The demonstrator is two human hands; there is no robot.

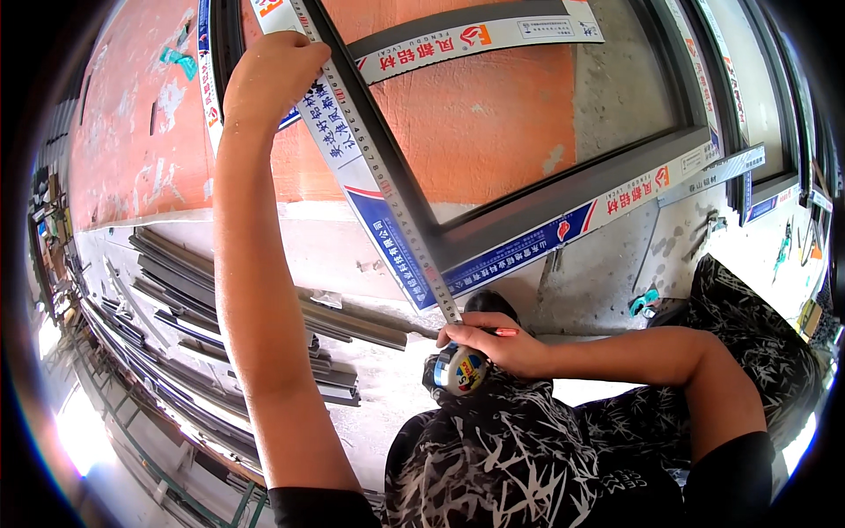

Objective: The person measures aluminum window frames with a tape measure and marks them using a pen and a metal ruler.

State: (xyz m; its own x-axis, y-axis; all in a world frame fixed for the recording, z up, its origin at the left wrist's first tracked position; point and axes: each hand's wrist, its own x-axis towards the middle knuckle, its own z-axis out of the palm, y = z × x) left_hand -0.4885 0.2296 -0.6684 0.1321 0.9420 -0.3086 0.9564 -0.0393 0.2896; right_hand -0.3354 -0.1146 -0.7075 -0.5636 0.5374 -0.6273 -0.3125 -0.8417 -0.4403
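A tape measure (463, 371) with a round, colourful label sits in my right hand (506, 345), which is closed round it at the near corner of a dark grey metal window frame (519, 231). A slim red pen or pencil (505, 332) also pokes out of that hand. From the case, the pale tape blade (387, 187) runs up along the frame's left bar, which is covered with printed protective film. Farther up, my left hand (277, 75) is closed over the blade and the bar's edge; its fingertips are partly hidden.
An orange-red board (141, 141) lies beneath the frame. Long dark metal profiles (194, 299) are stacked on the floor at left. More filmed frames (775, 106) stand at right, with a loose strip (735, 165) jutting out. My patterned trouser legs (528, 440) are close below the tape.
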